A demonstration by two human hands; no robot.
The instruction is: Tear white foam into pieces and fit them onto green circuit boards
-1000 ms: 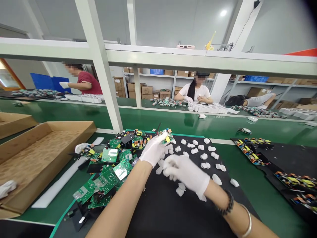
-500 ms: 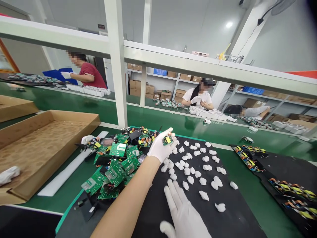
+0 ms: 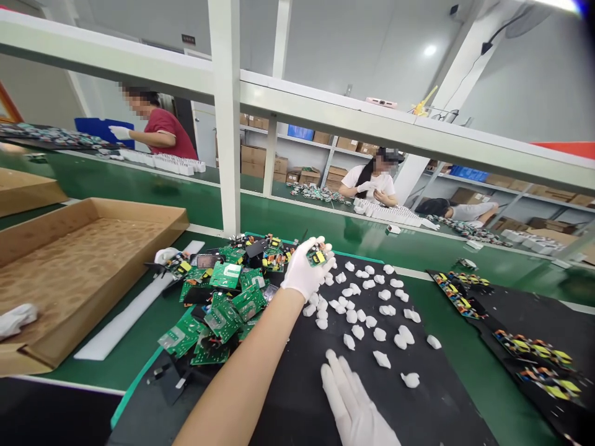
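My left hand (image 3: 304, 270), in a white glove, is closed round a small green circuit board (image 3: 317, 254) with a yellow part, held above the far edge of the black mat (image 3: 288, 390). A pile of green circuit boards (image 3: 223, 303) lies just left of it. Several small white plastic pieces (image 3: 367, 303) are scattered on the mat to its right. My right hand (image 3: 353, 406), also gloved, lies flat on the mat near me with fingers stretched out, holding nothing.
A shallow cardboard tray (image 3: 83, 260) and a white foam strip (image 3: 134, 310) lie at the left. Rows of assembled boards (image 3: 534, 353) sit on black mats at the right. Across the green conveyor (image 3: 297, 217), other people work at their benches. A white post (image 3: 230, 124) rises ahead.
My right hand has drawn back from the white pieces toward me and opened flat on the mat. My left hand kept the small board, staying near the pile.
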